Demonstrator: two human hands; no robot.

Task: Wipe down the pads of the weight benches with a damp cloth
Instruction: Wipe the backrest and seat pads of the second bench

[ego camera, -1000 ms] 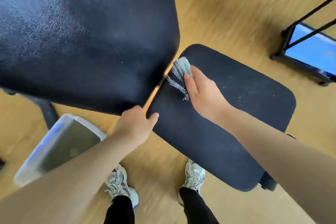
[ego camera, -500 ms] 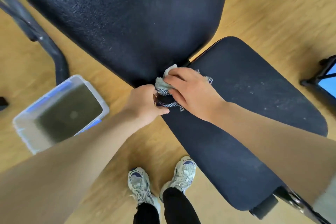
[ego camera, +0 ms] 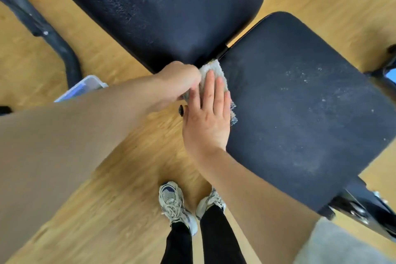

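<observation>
The right grip (ego camera: 206, 120) lies flat with fingers straight, pressing the pale cloth (ego camera: 215, 68) onto the near corner of the dark seat pad (ego camera: 300, 103), just beside the back pad (ego camera: 160, 6), while the left grip (ego camera: 180, 83) curls its fingers round the cloth's left edge.

Single head-worn view, wide-angle, aimed steeply down from standing. Shoes (ego camera: 174, 201) at 6 o'clock, seat pad (ego camera: 300, 118) close at 3, back pad (ego camera: 162, 6) at 12.
</observation>
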